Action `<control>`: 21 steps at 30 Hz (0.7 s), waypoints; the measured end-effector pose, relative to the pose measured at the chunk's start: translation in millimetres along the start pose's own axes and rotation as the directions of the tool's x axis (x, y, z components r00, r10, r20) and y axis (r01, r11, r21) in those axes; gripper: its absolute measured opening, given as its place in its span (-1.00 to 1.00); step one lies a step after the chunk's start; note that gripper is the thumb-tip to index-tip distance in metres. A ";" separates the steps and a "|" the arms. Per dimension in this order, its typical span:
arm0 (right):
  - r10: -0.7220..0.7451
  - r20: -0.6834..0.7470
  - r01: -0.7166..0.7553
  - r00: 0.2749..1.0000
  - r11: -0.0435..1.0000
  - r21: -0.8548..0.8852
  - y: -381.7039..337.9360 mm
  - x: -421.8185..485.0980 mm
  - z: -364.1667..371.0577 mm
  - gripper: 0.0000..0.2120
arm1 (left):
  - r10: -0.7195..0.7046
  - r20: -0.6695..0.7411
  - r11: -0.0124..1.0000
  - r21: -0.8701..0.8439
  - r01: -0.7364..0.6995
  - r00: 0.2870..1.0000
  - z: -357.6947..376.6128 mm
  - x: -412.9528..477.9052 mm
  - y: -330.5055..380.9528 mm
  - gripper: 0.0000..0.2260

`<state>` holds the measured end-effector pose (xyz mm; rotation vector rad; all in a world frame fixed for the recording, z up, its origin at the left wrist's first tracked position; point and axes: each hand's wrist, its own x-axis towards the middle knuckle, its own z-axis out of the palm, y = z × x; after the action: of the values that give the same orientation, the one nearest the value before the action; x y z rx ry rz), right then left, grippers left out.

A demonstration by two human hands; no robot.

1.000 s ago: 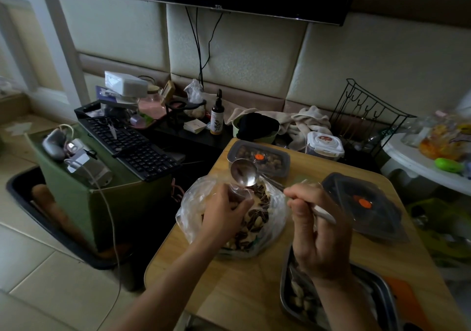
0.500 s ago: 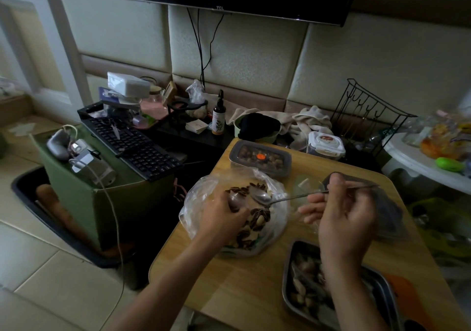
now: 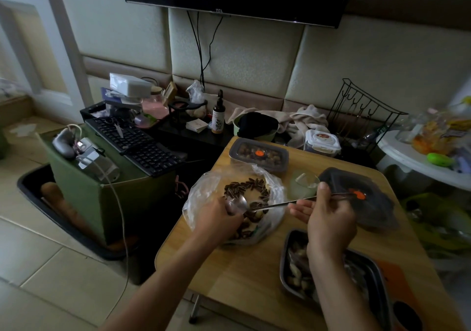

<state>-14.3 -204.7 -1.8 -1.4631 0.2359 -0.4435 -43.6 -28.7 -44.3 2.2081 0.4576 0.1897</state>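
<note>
A clear plastic bag (image 3: 196,198) full of dark striped nuts (image 3: 242,186) lies open on the wooden table (image 3: 244,274). My left hand (image 3: 216,219) grips the bag's near rim. My right hand (image 3: 328,218) holds the handle of a metal spoon (image 3: 277,204), whose bowl dips among the nuts beside my left fingers. A steel tray (image 3: 284,267) with shelled pieces sits under my right wrist.
A lidded grey container (image 3: 258,153) of nuts stands at the table's far edge. A dark lid with an orange dot (image 3: 356,194) lies to the right. A keyboard (image 3: 142,144) rests on a green box (image 3: 84,187) to the left. A white table (image 3: 413,162) with clutter is at the right.
My right hand swung the spoon from upright above the bag down to level, and its bowl now sits lower among the nuts. My left hand stays on the bag.
</note>
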 end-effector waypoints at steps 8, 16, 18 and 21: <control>-0.242 0.010 0.239 0.970 0.954 -0.181 -2.0 -2.8 -12.9 -0.74 | 0.009 -0.002 0.999 0.036 -0.009 1.000 0.4 -1.8 -1.9 -0.87; -0.509 0.220 0.553 0.832 0.784 -0.282 7.3 -6.8 -18.4 -0.81 | -0.016 -0.007 0.999 0.052 0.016 1.000 0.0 -2.4 -5.9 -0.86; -0.550 0.303 0.625 0.779 0.725 -0.290 11.2 -5.5 -17.7 -0.85 | -0.027 0.001 0.999 0.036 0.027 1.000 -0.2 -1.7 -6.3 -0.87; -0.562 0.353 0.657 0.748 0.701 -0.276 13.0 -2.7 -16.8 -0.90 | -0.042 0.010 0.999 0.008 0.042 0.999 0.3 0.1 -7.4 -0.87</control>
<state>-21.8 -218.1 -16.7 -1.9685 -0.4183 -0.7852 -45.3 -24.6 -50.2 2.2041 0.4998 0.1544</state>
